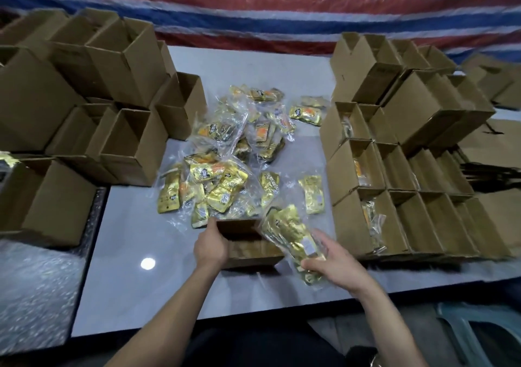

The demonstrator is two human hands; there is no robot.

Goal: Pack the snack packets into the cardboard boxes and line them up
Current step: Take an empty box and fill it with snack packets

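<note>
While your left hand (pixel 211 246) grips the open cardboard box (pixel 248 246) on the table (pixel 135 282), your right hand (pixel 334 261) holds a gold snack packet (pixel 290 232) at its rim.

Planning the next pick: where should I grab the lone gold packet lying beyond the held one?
Probably pinch the near short edge of the lone gold packet from above: it lies flat, lengthwise toward the camera, clear of the pile, cardboard boxes close on its right.
</note>
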